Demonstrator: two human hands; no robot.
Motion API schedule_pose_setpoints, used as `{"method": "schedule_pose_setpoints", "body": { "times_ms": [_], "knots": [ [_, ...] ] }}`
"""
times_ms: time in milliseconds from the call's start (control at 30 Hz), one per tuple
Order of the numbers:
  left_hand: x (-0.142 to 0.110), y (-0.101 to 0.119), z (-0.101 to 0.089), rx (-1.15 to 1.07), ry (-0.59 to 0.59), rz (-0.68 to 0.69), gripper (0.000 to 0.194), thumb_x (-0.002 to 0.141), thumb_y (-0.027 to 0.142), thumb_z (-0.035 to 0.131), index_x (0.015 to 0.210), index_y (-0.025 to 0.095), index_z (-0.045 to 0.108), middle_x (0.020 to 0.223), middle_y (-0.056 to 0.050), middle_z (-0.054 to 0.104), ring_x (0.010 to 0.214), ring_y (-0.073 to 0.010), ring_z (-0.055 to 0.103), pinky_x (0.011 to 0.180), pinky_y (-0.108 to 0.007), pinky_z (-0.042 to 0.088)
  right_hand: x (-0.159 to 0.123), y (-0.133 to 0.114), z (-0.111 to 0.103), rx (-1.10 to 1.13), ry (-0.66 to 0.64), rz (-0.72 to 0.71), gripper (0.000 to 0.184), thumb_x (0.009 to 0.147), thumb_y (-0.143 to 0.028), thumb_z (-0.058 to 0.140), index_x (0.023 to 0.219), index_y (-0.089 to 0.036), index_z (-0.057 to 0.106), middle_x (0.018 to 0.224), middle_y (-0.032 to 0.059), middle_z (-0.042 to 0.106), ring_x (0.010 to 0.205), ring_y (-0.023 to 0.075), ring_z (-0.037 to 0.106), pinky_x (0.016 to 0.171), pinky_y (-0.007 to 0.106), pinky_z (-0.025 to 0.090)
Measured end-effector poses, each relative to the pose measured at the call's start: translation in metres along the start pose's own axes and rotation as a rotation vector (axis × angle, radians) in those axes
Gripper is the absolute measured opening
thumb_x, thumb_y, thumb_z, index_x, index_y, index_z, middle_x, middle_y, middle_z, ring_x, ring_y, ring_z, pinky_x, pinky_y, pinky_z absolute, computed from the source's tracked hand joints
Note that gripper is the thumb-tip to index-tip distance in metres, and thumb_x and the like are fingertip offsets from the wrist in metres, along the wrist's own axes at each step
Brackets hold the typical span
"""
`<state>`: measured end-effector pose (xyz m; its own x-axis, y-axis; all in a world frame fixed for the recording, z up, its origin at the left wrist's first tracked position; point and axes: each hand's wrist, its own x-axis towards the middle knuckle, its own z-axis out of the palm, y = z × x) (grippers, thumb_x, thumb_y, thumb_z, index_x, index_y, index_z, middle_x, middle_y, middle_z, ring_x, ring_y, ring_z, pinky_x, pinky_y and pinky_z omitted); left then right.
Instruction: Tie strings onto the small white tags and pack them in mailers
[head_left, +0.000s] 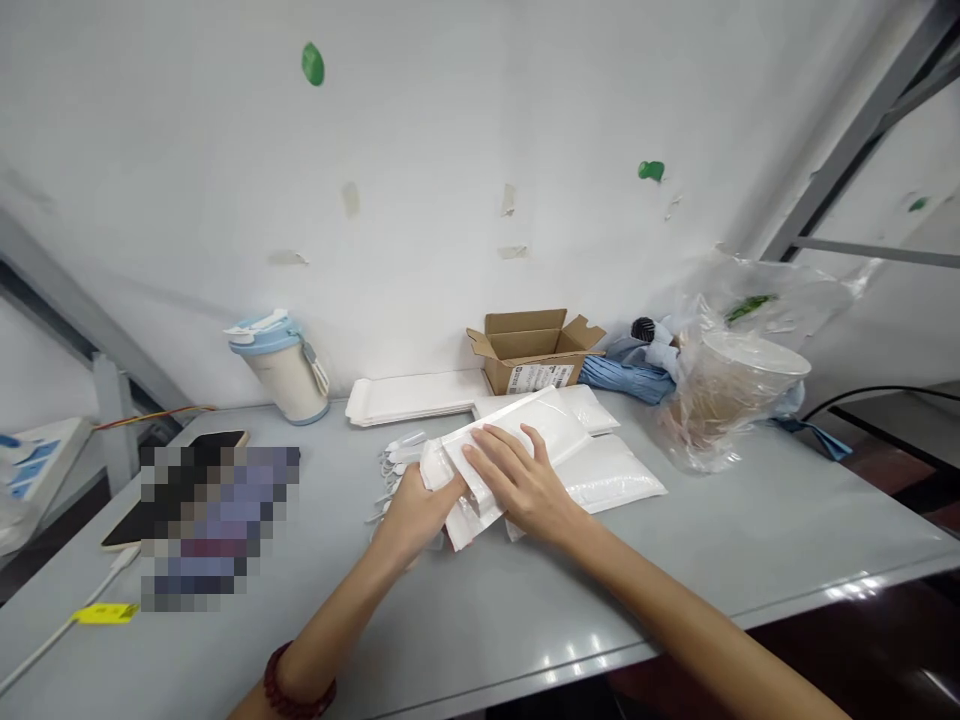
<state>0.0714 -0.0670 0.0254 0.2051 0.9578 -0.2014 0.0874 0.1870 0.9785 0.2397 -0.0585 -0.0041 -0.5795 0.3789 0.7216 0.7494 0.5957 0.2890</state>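
Observation:
A white padded envelope point(525, 430) lies tilted on the grey table point(735, 520), on top of two more white padded envelopes point(615, 475). My left hand point(412, 515) pinches its near left end, fingers closed on the edge. My right hand point(521, 480) lies flat on top of the envelope with its fingers stretched out, pressing it down. Several small white packets point(394, 460) lie just left of the envelope, beside my left hand. A dark red bead bracelet is on my left wrist.
A blue-lidded tumbler point(285, 365) stands at the back left, a white flat stack point(412, 397) and an open cardboard box point(534, 350) behind the envelopes. A blue folded umbrella point(626, 378) and a bagged lidded cup point(731, 395) sit right. A phone point(214, 442) and cable lie left.

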Motion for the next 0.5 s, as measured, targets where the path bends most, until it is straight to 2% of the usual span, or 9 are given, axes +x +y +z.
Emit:
{"method": "schedule_pose_setpoints", "body": {
  "times_ms": [167,300,367,500],
  "knots": [
    [-0.002,0.002,-0.005,-0.038,-0.033,0.099,0.027,0.076,0.042,0.062,0.08,0.015,0.061,0.07,-0.004,0.066,0.058,-0.0181,0.063,0.047,-0.026,0.049,0.0,0.001,-0.003,0.007,-0.005,0.0,0.039,0.09,-0.011,0.043,0.128,-0.017,0.05,0.126,0.0141,0.058,0.125,0.0249,0.045,0.103,0.047,0.026],
    [-0.002,0.007,-0.011,-0.074,-0.079,0.049,0.033,0.078,0.047,0.059,0.072,0.014,0.059,0.057,-0.002,0.062,0.046,-0.017,0.06,0.037,-0.025,0.045,0.0,0.002,-0.001,0.025,0.001,0.03,0.041,0.087,-0.008,0.043,0.126,-0.019,0.051,0.126,0.0132,0.058,0.124,0.0258,0.045,0.101,0.048,0.026],
    [-0.002,0.01,-0.014,-0.092,-0.103,0.041,0.034,0.078,0.047,0.059,0.069,0.014,0.057,0.056,-0.003,0.061,0.044,-0.0169,0.06,0.035,-0.023,0.042,-0.001,0.003,0.0,0.001,0.005,0.048,0.04,0.085,-0.005,0.043,0.121,-0.016,0.054,0.124,0.0136,0.06,0.121,0.0267,0.047,0.1,0.049,0.026],
    [0.0,0.011,-0.017,-0.111,-0.077,0.021,0.036,0.078,0.047,0.061,0.064,0.015,0.052,0.058,-0.002,0.06,0.044,-0.0153,0.061,0.036,-0.022,0.043,-0.003,0.007,0.005,-0.037,0.002,0.063,0.038,0.083,0.0,0.042,0.114,-0.015,0.057,0.12,0.0116,0.063,0.117,0.0251,0.05,0.099,0.047,0.025]
  ]
}}
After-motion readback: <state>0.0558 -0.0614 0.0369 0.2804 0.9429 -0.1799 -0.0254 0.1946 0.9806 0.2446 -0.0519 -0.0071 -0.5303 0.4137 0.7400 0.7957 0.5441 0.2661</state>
